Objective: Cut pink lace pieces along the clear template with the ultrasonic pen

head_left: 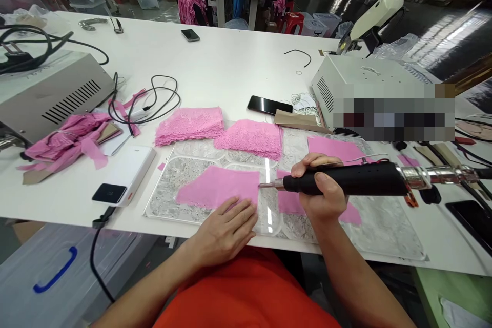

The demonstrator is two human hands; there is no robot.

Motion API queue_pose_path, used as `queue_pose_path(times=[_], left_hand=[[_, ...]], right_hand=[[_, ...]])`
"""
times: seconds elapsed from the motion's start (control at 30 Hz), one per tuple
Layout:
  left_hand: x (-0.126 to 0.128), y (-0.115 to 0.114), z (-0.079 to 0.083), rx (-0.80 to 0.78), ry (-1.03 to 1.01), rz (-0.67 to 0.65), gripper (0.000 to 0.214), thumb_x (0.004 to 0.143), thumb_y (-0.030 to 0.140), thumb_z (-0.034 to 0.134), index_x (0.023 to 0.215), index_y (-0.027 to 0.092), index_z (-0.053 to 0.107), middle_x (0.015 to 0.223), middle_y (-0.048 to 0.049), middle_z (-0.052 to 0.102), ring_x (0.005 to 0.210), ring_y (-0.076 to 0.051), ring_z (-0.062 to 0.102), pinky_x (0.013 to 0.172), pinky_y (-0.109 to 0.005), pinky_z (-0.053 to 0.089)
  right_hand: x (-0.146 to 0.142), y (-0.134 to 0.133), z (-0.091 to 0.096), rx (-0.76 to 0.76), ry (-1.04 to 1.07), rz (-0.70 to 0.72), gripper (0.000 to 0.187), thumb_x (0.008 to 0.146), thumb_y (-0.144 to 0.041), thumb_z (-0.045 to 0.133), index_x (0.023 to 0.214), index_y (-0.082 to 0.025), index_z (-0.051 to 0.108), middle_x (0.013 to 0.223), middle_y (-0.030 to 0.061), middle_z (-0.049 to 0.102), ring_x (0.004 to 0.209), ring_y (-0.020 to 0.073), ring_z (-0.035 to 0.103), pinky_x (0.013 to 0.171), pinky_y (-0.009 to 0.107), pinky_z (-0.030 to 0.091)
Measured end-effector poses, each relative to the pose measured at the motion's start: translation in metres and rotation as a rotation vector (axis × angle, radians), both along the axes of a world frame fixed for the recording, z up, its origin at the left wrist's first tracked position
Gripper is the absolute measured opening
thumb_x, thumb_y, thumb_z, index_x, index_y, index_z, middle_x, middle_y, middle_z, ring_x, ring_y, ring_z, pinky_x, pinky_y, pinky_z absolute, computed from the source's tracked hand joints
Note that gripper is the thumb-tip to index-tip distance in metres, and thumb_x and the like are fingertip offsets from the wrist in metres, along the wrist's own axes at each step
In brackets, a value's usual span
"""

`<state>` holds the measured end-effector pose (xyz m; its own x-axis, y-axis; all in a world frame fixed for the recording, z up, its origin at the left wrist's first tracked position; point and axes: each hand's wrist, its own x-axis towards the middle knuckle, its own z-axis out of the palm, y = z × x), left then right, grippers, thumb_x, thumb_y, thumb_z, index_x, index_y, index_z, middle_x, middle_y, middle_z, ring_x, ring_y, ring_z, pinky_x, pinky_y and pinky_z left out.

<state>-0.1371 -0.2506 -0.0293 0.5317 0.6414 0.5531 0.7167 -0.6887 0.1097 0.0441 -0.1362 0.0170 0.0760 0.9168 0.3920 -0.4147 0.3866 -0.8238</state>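
Note:
My left hand (pixel 226 230) lies flat on a pink fabric piece (pixel 219 187), its fingers stretched out near the lower right corner. My right hand (pixel 325 189) is wrapped round a thick black corded tool (pixel 361 178) with a narrow metal tip. This tip points left and meets the right edge of the fabric under my left hand; whether it touches cannot be made out. A second pink piece (pixel 290 200) lies partly hidden behind my right hand. Beneath the fabric is a clear template (pixel 269 220) on a grey marbled board (pixel 392 230).
Two stacks of pink lace pieces, the left stack (pixel 190 125) and the right stack (pixel 249 138), lie behind the board. A phone (pixel 269 105), a white power bank (pixel 134 174) and a grey machine box (pixel 326 82) stand around. Black cables (pixel 154 113) coil at left.

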Motion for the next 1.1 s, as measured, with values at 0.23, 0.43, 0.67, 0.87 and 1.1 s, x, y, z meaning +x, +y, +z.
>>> queue_pose_path(times=[0.23,0.43,0.67,0.87,1.1], left_hand=[[0.0,-0.001,-0.002,-0.003,0.007,-0.006,0.025,0.092,0.019,0.056,0.114,0.008,0.061,0.118,-0.0132,0.068,0.117,-0.024,0.06,0.104,-0.042,0.048],[0.0,-0.001,-0.002,-0.011,0.011,0.0,0.025,0.092,0.02,0.057,0.115,0.01,0.061,0.117,-0.0132,0.068,0.117,-0.023,0.06,0.105,-0.041,0.048],[-0.001,0.0,-0.001,-0.009,0.001,-0.007,0.025,0.092,0.019,0.056,0.114,0.009,0.062,0.117,-0.0126,0.068,0.116,-0.024,0.061,0.104,-0.042,0.048],[0.005,-0.001,0.006,-0.009,-0.036,0.004,0.024,0.093,0.017,0.055,0.114,0.009,0.062,0.114,-0.0113,0.07,0.115,-0.024,0.062,0.106,-0.042,0.045],[0.047,0.02,0.014,0.057,-0.026,0.086,0.021,0.092,0.011,0.051,0.11,0.009,0.062,0.113,-0.0133,0.069,0.113,-0.026,0.061,0.098,-0.042,0.049]], right_hand=[[0.006,-0.011,0.001,0.027,-0.011,0.079,0.013,0.067,-0.024,0.054,0.078,-0.02,0.061,0.078,0.0,0.057,0.053,0.0105,0.056,0.052,0.03,0.047],[0.003,-0.013,-0.001,0.021,-0.028,0.101,0.012,0.068,-0.025,0.055,0.078,-0.021,0.061,0.079,0.0001,0.057,0.054,0.0107,0.055,0.053,0.031,0.048],[0.001,-0.014,-0.001,0.026,-0.047,0.11,0.008,0.069,-0.026,0.057,0.076,-0.022,0.059,0.075,-0.0011,0.056,0.054,0.0111,0.055,0.053,0.031,0.048],[0.018,-0.001,0.006,0.023,0.007,0.019,0.013,0.065,-0.025,0.053,0.076,-0.02,0.06,0.079,0.0001,0.056,0.052,0.0106,0.054,0.052,0.031,0.046],[0.047,0.026,0.012,0.032,-0.001,-0.131,0.014,0.064,-0.022,0.052,0.077,-0.02,0.058,0.082,0.0005,0.055,0.056,0.0102,0.054,0.058,0.031,0.045]])
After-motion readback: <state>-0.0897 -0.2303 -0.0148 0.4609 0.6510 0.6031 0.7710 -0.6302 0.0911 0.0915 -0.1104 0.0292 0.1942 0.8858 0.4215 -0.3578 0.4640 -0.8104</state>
